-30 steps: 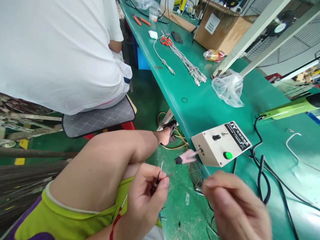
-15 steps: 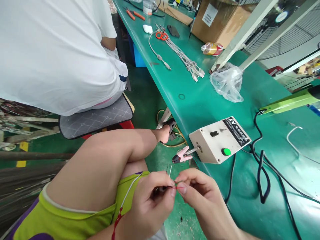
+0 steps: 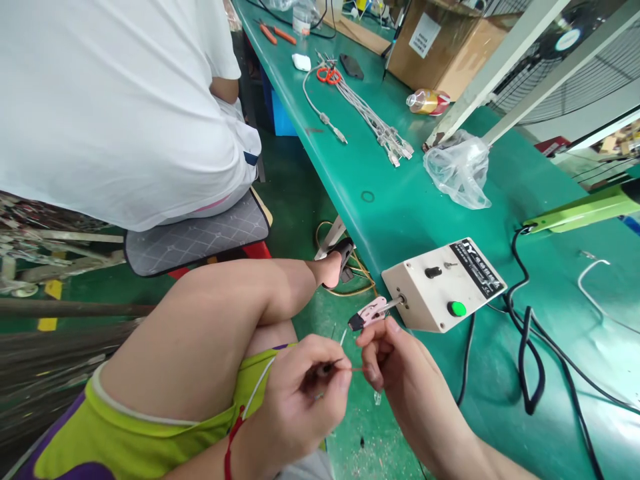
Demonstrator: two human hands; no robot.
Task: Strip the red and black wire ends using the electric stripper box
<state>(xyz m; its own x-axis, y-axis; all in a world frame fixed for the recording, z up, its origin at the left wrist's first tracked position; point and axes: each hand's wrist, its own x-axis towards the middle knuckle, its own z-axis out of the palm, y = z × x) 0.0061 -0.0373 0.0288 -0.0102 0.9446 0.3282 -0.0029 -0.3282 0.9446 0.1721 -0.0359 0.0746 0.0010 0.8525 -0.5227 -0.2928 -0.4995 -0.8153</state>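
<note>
My left hand [image 3: 311,387] is closed in a pinch, with a thin red wire [image 3: 356,369] sticking out of its fingertips toward the right. A white cable [image 3: 257,387] runs from under this hand across my lap. My right hand [image 3: 403,373] has its fingers curled, the thumb and forefinger right against a pink clip [image 3: 371,312] with black jaws. The red wire's far end meets the curled fingers; whether they grip it is hidden. Below them hangs a small clear plug [image 3: 377,398]. The clip sits on the metal shaft of a white control box [image 3: 445,285] with a green button.
On the green table [image 3: 360,160] lie a bundle of grey cables [image 3: 370,113], orange-handled scissors [image 3: 329,75], a plastic bag [image 3: 460,170], a bottle [image 3: 429,102] and pliers [image 3: 275,33]. Black cords [image 3: 525,360] loop at right. A person in a white shirt [image 3: 115,113] sits at left.
My right hand has shifted up from the red wire's tip to the pink clip, which has turned and looks narrower. My left hand keeps its pinch in about the same place.
</note>
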